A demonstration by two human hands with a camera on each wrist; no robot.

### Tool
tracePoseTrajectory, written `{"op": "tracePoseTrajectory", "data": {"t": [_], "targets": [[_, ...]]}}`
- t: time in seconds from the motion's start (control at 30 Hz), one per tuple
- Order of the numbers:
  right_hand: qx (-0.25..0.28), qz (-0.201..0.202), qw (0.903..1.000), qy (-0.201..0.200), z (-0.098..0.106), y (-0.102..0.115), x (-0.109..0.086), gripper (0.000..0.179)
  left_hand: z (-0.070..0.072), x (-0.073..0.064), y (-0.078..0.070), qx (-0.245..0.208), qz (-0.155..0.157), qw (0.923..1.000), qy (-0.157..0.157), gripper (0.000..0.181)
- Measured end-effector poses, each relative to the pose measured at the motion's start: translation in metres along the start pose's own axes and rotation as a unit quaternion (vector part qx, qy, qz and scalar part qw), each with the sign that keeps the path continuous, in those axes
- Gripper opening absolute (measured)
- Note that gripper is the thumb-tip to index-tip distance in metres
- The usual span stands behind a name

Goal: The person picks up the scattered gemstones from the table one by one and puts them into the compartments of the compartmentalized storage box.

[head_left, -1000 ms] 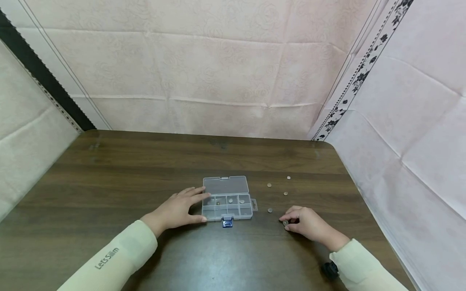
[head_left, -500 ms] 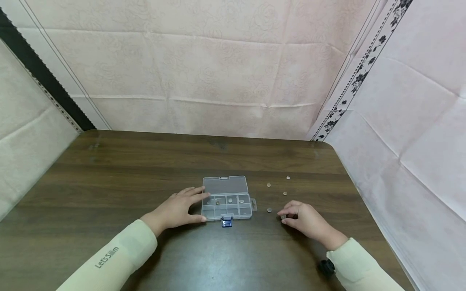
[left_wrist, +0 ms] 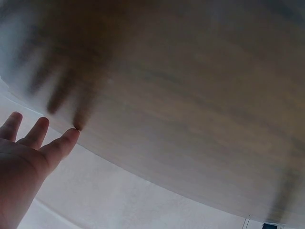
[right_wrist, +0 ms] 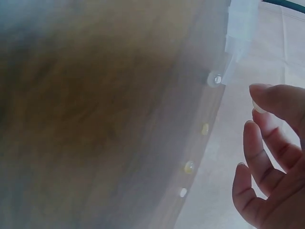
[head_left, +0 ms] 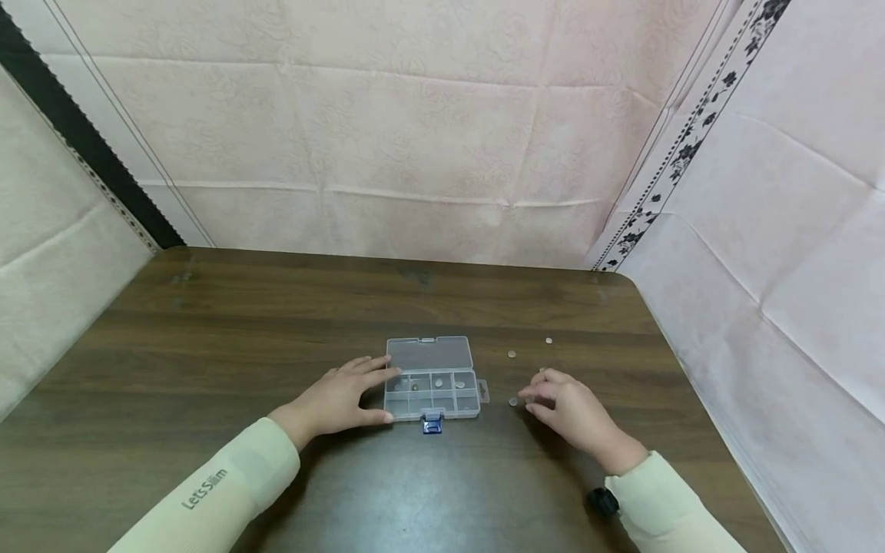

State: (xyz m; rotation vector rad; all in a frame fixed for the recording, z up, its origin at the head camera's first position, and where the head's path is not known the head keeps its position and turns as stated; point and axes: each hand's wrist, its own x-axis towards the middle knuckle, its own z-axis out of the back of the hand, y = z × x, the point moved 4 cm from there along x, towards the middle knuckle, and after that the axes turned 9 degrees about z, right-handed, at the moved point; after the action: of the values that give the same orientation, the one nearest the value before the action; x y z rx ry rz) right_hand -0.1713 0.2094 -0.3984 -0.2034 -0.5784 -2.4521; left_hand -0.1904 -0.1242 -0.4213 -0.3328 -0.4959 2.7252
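A clear plastic compartment box [head_left: 429,355] lies with its lid folded back in the head view. Several of its back-row compartments hold small pieces, among them a pale disc [head_left: 439,383]. My left hand [head_left: 335,401] touches the box's left side with extended fingers and thumb. To the right of the box, my right hand [head_left: 581,418] pinches a small pale button-like disc [right_wrist: 259,107] between thumb and index finger, above the table. Just left of its fingertips lies another round disc [head_left: 513,402].
Farther back on the brown wooden table [head_left: 276,307] lie a round disc [head_left: 512,354] and a small white piece [head_left: 548,340]. A blue clasp [head_left: 432,425] sticks out from the box's front edge. Pale cloth [head_left: 415,138] hangs behind the table.
My right hand has moved left and slightly away from me, carrying the pinched disc toward the box. The left hand and the box stay in place.
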Motion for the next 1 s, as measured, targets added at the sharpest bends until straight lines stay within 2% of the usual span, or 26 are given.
{"op": "tracePoseTrajectory", "data": {"t": [0.33, 0.5, 1.0], "targets": [[-0.045, 0.071, 0.9946, -0.062, 0.003, 0.013, 0.01, 0.022, 0.0, -0.002, 0.0, -0.003, 0.006, 1.0, 0.001, 0.074], [-0.051, 0.09, 0.9911, -0.085, 0.005, 0.02, 0.017, 0.024, 0.001, -0.001, 0.0, -0.006, 0.009, 0.9999, 0.005, 0.074], [-0.014, 0.092, 0.9927, -0.077, 0.001, 0.043, 0.042, 0.022, 0.001, 0.0, -0.001, -0.003, 0.013, 0.9999, 0.01, 0.075]]}}
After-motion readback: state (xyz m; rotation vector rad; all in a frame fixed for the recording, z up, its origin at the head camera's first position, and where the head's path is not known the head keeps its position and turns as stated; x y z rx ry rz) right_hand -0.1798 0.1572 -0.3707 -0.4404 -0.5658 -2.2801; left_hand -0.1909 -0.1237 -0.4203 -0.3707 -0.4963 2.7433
